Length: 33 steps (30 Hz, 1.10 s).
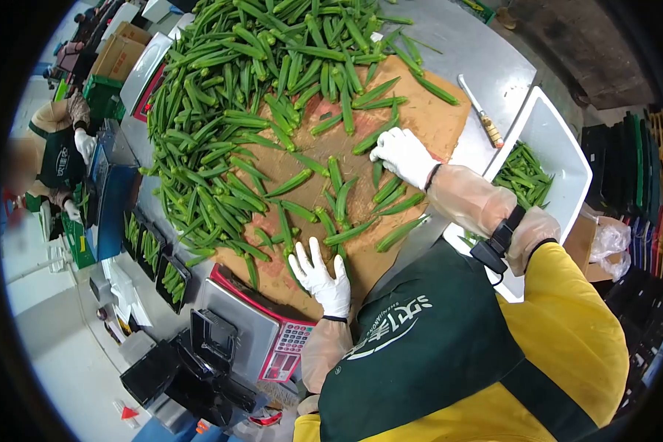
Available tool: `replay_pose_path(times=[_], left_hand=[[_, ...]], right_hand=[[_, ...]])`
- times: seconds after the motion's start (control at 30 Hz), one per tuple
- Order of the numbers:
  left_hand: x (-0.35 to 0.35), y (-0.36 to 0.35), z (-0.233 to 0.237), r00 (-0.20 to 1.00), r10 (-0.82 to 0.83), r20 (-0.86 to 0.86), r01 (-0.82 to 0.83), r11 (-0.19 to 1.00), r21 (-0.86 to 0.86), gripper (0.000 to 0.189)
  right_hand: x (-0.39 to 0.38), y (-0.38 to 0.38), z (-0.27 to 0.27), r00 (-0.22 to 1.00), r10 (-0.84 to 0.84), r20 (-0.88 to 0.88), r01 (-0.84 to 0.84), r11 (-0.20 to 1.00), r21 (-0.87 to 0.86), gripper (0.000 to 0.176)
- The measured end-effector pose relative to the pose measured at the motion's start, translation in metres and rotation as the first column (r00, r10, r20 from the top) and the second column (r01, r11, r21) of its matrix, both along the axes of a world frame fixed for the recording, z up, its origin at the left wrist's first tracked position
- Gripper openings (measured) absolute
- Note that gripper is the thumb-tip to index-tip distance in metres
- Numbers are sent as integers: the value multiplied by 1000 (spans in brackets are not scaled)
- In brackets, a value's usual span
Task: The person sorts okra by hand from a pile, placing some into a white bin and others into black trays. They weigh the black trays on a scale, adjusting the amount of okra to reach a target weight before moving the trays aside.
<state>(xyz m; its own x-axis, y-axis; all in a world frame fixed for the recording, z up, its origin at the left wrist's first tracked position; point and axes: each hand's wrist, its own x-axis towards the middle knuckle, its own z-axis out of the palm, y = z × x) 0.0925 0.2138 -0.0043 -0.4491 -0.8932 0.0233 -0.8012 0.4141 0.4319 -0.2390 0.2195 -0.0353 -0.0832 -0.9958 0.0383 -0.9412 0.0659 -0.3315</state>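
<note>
A large heap of green okra [221, 140] covers much of a brown cardboard sheet [427, 121] on the metal table. My left hand [324, 283], white-gloved, lies low on the cardboard with its fingers spread beside some loose okra pods, holding nothing that shows. Higher up and to the right, my right hand [405, 156], also white-gloved, has its fingers curled down near an okra pod [376, 138]. What lies under those fingertips, if anything, is hidden. Several loose pods lie between the two hands.
A knife [481, 110] lies on the metal table [504, 68] by a white bin [578, 166] holding okra. A red-edged scale [250, 324] stands near black trays [173, 281]. Across at the left, a co-worker in white gloves [85, 145] stands by a blue machine [114, 184].
</note>
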Motion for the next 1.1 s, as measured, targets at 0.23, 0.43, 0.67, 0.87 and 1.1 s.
replay_pose_path(times=[0.23, 0.43, 0.67, 0.87, 1.1], left_hand=[[-77, -38, -1, 986, -160, -47, 150, 973, -177, 54], [-86, -77, -20, 986, -142, -87, 139, 989, -45, 35], [-103, -67, 0, 676, 363, -641, 184, 759, 624, 21], [-128, -34, 28, 718, 411, -561, 295, 550, 781, 35], [-127, -25, 51, 760, -119, -639, 606, 486, 630, 39]], right_hand=[[-12, 25, -9, 994, -10, 109, 32, 979, -202, 25], [-14, 32, 21, 936, -247, 251, 292, 942, -163, 38], [2, -31, -19, 968, -132, -213, 80, 969, -234, 26], [-32, 26, 15, 998, -39, 53, 48, 983, -176, 32], [-127, 219, 122, 872, -398, -284, 489, 728, 481, 52]])
